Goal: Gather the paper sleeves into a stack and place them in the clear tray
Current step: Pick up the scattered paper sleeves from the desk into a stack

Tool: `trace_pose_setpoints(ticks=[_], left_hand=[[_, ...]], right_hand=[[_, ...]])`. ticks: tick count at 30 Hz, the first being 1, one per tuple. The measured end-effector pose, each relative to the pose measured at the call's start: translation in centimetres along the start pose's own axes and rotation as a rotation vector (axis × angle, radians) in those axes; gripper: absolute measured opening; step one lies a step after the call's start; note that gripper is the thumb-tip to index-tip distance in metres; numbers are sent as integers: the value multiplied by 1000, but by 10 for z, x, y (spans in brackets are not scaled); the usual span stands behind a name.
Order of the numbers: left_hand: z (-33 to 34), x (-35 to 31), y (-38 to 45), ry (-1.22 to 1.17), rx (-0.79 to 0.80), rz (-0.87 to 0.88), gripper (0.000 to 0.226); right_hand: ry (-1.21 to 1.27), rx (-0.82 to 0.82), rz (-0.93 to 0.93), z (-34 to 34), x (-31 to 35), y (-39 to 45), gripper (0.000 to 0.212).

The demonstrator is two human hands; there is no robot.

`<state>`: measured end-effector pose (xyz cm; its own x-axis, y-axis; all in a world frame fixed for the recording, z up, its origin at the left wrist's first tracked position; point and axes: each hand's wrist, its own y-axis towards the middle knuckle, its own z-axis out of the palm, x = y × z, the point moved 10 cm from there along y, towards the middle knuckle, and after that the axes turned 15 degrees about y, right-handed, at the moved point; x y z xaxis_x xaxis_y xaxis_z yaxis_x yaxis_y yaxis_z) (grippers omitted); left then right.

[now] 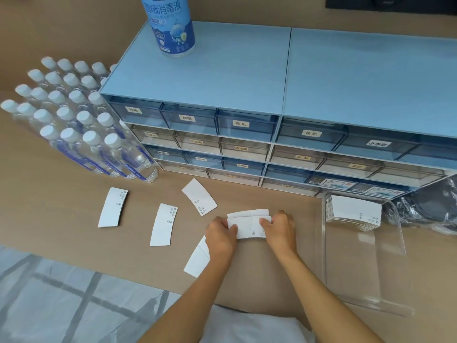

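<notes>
White curved paper sleeves lie flat on the tan tabletop. My left hand [220, 235] and my right hand [280, 229] together grip a small stack of sleeves [248, 225] from its two ends. One loose sleeve [113, 207] lies far left, another [163, 224] in the middle, a third [199, 196] nearer the drawers. A further sleeve [197, 261] is partly hidden under my left wrist. The clear tray [366, 268] stands to the right, with a stack of sleeves [353, 212] in its far end.
A blue drawer cabinet [247, 95] with labelled drawers fills the back, a blue-and-white bottle [170, 26] on top. Several capped water bottles [74, 115] stand at the left. Crumpled plastic wrap [425, 206] lies beyond the tray. A checked cloth [61, 300] hangs below the table's front edge.
</notes>
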<state>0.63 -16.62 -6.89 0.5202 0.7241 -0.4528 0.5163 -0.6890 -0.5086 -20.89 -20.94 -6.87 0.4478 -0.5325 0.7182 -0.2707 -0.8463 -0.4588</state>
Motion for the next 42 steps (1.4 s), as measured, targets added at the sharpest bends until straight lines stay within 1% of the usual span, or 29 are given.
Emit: trace_pose_setpoints(ticks=[3,6,10,12,14,16,19,22,24,26,28,30,31,34,42], left_hand=[[0,-3,8,77,2,2,13],[5,-1,8,134,25,-37,23],[11,1,10,118,64,-66,29],[14,3,11,74,88,-81,28],[13,6,12,20,90,-88,24],[6,12,12,-38,60,-89,20],[-13,36,8,-162,-13,-140,18],[-37,76,-1,-261,-101,-240,18],[-48,105,-10,-290,-145,-328,19],[-54,129,-19,-294,-164,-408,21],[-54,147,-27,-306,-172,-470,28],[-51,160,-33,-306,-168,-527,32],[-50,165,-36,-308,-165,-550,28],[-47,168,-41,-321,-171,-582,11],[-42,166,-46,-372,-199,-633,11]], right_hand=[[-58,3,18,8,6,3,31],[-105,-17,25,12,9,2,33],[-98,-26,38,11,6,4,41],[-64,-15,46,11,3,6,37],[1,14,48,12,3,8,29],[92,39,39,16,10,7,21],[133,115,-20,36,31,1,18],[56,283,-92,76,54,-13,17],[-70,373,-154,103,67,-25,20],[-256,416,-223,124,75,-37,32],[-416,440,-265,139,78,-50,40],[-504,448,-275,148,77,-59,38],[-533,447,-274,151,76,-62,36],[-589,456,-287,157,71,-68,36],[-505,442,-313,150,70,-67,42]])
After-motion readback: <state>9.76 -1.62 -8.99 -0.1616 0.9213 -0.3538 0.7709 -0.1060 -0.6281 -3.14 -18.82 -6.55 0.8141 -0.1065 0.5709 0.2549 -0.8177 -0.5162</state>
